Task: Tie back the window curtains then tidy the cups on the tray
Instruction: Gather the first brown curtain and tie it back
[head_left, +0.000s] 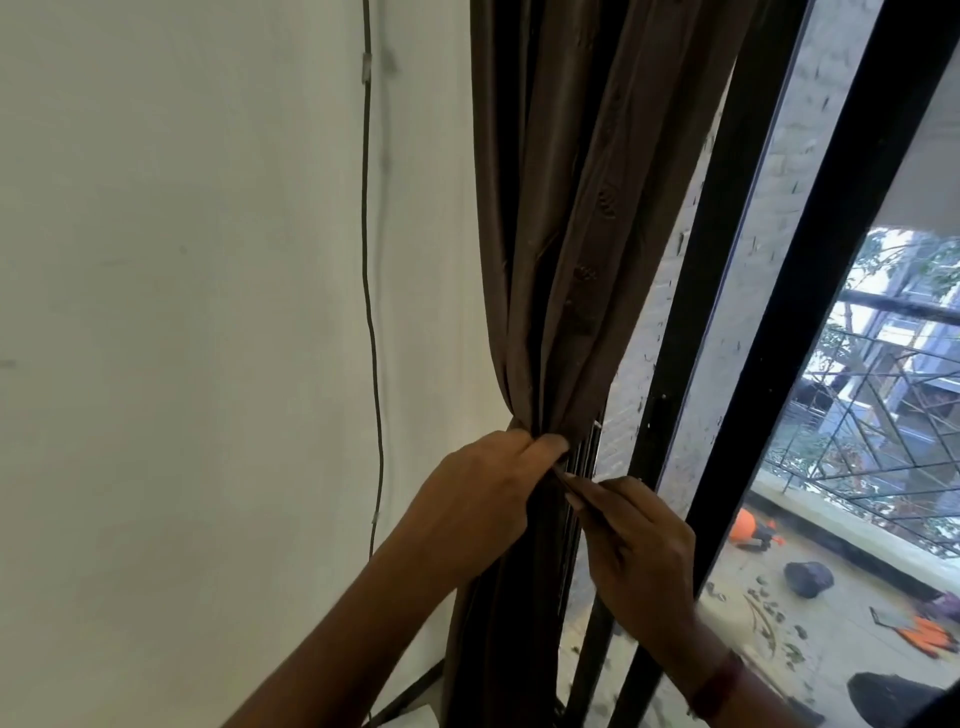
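White plaster wall fills the left side, with a thin dark cable running down it. Beside it hangs the brown curtain, gathered into a tight bunch against the black window frame. The left hand grips the bunched folds at their narrowest point, fingers curled round the cloth. Just to its right, the right hand pinches a narrow brown strip between thumb and fingertips, close against the bunch. A dark red bracelet sits on the right wrist. Beyond the glass lies a littered balcony floor.
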